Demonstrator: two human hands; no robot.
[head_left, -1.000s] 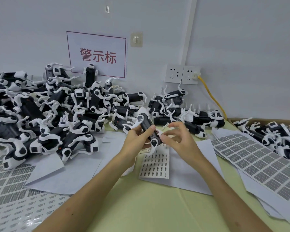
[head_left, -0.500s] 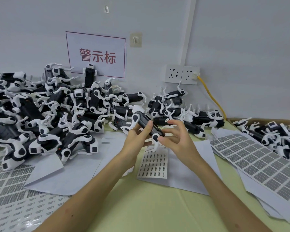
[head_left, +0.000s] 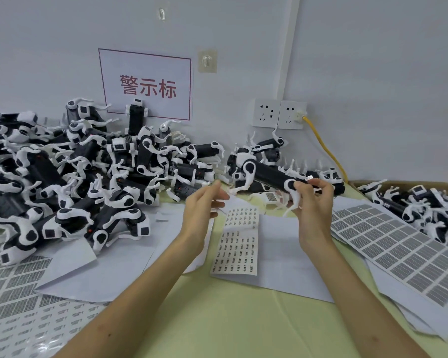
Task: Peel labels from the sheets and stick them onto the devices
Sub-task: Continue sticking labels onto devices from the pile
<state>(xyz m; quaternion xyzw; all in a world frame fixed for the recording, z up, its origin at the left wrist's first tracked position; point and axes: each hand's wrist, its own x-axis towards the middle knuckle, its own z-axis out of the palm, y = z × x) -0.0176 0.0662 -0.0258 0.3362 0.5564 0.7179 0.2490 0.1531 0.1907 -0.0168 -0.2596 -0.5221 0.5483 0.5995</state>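
My right hand (head_left: 314,201) grips one end of a black-and-white robot-dog device (head_left: 268,174), held lengthwise above the table with its white legs hanging down. A small label shows at my right fingertips on the device's end. My left hand (head_left: 204,205) hovers apart from the device, fingers relaxed and holding nothing. Below and between my hands lies a small label sheet (head_left: 237,240) printed with rows of tiny labels, resting on white paper.
A large pile of the same devices (head_left: 70,174) fills the left, a smaller pile (head_left: 259,153) sits by the wall, and a cardboard box (head_left: 424,205) of them stands right. Grey label sheets (head_left: 404,246) lie right, more sheets (head_left: 13,293) left. A yellow cable (head_left: 323,148) hangs from the wall sockets.
My left hand has let go of the device and drawn back to the left. My right hand has carried the device to the right, now holding it alone.
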